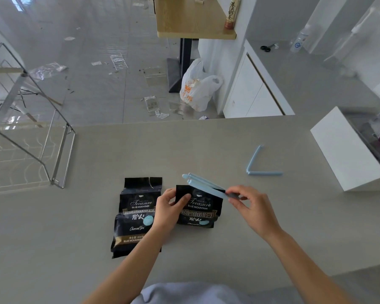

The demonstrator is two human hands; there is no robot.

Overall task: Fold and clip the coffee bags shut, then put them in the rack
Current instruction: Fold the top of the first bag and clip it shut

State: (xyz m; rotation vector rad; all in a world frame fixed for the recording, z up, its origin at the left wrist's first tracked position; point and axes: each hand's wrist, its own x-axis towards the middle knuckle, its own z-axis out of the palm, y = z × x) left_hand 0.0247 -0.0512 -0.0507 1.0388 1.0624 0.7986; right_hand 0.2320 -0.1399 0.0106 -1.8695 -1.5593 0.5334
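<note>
Head view: the left hand (170,207) pinches the folded top of the right coffee bag (198,210) on the counter (206,145). The right hand (248,205) grips a blue sealing clip (203,186), long axis toward ten o'clock over the fold. The rack (37,137) lies at ten o'clock.

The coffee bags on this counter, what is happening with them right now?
A person is closing the right bag. The left hand holds its folded top, and the right hand brings a blue clip over the fold; it is not yet snapped shut. The left bag lies flat, top unclipped. A spare clip lies open on the counter, and the wire rack at the left holds no bags.
</note>
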